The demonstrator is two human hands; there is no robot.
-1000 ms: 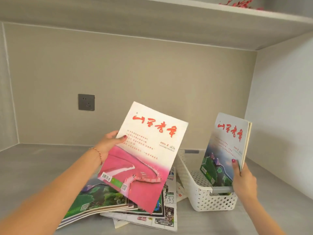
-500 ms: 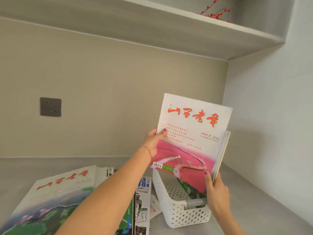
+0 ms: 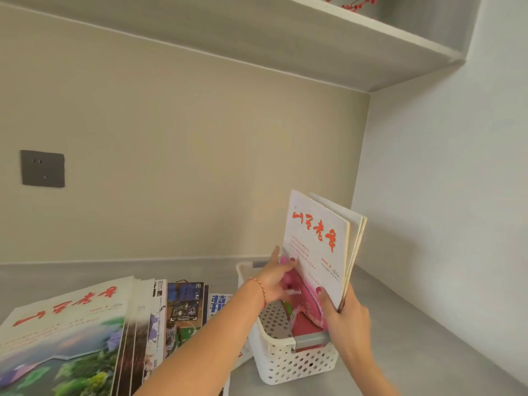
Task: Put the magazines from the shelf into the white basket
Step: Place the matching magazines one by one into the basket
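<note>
Shelf top: a flat grey shelf (image 3: pixel 400 324) with a smooth, dull look runs across the bottom of the view.
Walls: a plain beige back wall (image 3: pixel 185 152) meets a pale side wall (image 3: pixel 443 210) in a corner at about 2 o'clock.
Upper shelf: a grey board (image 3: pixel 285 44) hangs overhead at 12 o'clock, with red berry twigs (image 3: pixel 354 2) peeking over its edge.
Socket: a dark grey square wall socket (image 3: pixel 43 168) sits at 9 o'clock on the back wall.
Pile: a fanned pile of magazines (image 3: pixel 100 332) lies flat on the shelf at 7 o'clock, shiny covers up, just beside the basket; the left arm crosses over part of it.
White basket: the white basket (image 3: pixel 288 358) is plastic, with round holes in its walls and floor and a grey handle (image 3: pixel 310 338) on the near rim; it stands at 5 o'clock.
Held magazines: the upright magazines (image 3: pixel 317 247) stand with their bottom edges down inside the basket, a white and pink cover with red writing in front and at least one more behind it, I think.
Left hand: the left hand (image 3: pixel 275 281) has its fingers curled on the left edge of the front cover, and a thin bracelet (image 3: pixel 258 287) is on the wrist.
Right hand: the right hand (image 3: pixel 344 315) is closed around the bottom right corner of the upright magazines, thumb on the front.
In the way: both hands hide the lower part of the covers, and the picture is a bit blurry there.
</note>
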